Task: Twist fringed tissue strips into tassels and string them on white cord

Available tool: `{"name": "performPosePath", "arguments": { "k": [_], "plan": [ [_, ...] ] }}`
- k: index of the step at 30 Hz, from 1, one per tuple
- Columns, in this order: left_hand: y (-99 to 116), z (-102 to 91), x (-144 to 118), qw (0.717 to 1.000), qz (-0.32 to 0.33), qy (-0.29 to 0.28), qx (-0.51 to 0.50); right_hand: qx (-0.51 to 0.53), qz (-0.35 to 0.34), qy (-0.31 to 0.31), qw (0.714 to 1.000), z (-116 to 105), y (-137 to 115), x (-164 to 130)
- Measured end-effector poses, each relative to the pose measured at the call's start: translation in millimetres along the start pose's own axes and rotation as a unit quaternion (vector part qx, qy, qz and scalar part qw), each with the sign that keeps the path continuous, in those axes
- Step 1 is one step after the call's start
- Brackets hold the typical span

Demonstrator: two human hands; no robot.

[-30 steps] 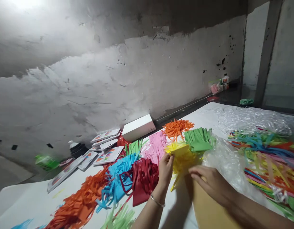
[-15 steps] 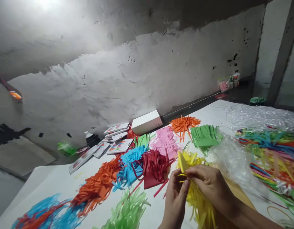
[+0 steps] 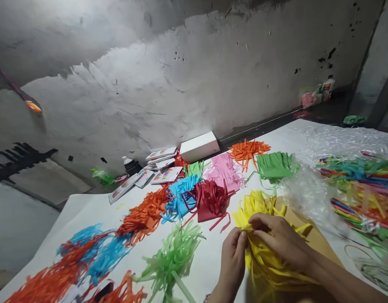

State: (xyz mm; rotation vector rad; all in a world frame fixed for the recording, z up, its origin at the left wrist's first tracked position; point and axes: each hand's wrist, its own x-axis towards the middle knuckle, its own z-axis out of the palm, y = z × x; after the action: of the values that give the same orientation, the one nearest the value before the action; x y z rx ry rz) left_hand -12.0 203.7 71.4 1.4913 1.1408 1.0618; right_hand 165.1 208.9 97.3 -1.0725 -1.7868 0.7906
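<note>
Head view shows the left hand and right hand both pinching yellow paper strips above the counter.

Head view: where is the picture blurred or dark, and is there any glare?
Head view: sharpest on the red paper fringe; both hands on the yellow paper strips are slightly soft; the green bottle is smeared; the wall is brighter at centre, dark in the upper corners; clear plastic glints faintly; no strong glare.
</note>
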Motion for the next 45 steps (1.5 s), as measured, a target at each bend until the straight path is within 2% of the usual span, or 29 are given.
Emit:
{"name": "performPosePath", "arguments": {
  "k": [3, 6, 12, 17, 22, 29, 34, 38, 42, 45],
  "plan": [
    [-3.8, 2.6, -2.0, 1.0, -0.002, -0.012, -0.01, -0.064, -0.061, 0.013, 0.996, 5.2, -1.9, -13.1],
    [-8.1, 6.9, -4.4, 0.999, -0.008, -0.024, -0.021, -0.114, -0.08, 0.033, 0.99, 14.6, -2.9, -27.1],
    [-12.7, 13.7, -10.8, 0.998, -0.009, -0.049, -0.028, -0.147, -0.056, 0.104, 0.982, 28.0, 1.5, -44.4],
    [-8.0, 15.7, -13.8, 0.999, 0.016, -0.048, 0.001, -0.111, -0.003, 0.137, 0.984, 24.6, 7.8, -44.7],
    [-4.7, 15.8, -13.6, 0.998, 0.035, -0.049, 0.024, -0.065, 0.037, 0.109, 0.991, 14.2, 5.2, -40.0],
    [-0.5, 9.8, -10.4, 0.986, 0.087, -0.06, 0.13, -0.074, 0.025, 0.025, 0.997, -4.9, -1.4, -33.0],
    [-1.3, 7.1, -11.4, 0.96, 0.164, -0.06, 0.218, -0.187, -0.027, 0.038, 0.981, -9.2, -9.6, -34.0],
    [-8.2, 7.4, -12.2, 0.934, 0.227, -0.046, 0.272, -0.223, -0.069, 0.003, 0.972, -2.4, -6.3, -38.0],
    [-14.5, 5.3, -9.7, 0.908, 0.288, -0.013, 0.302, -0.222, -0.038, -0.017, 0.974, -3.5, 4.1, -41.2],
    [-11.0, 3.2, -9.3, 0.863, 0.359, -0.006, 0.356, -0.209, 0.014, 0.011, 0.978, -11.0, 5.4, -39.8]
  ]
}}
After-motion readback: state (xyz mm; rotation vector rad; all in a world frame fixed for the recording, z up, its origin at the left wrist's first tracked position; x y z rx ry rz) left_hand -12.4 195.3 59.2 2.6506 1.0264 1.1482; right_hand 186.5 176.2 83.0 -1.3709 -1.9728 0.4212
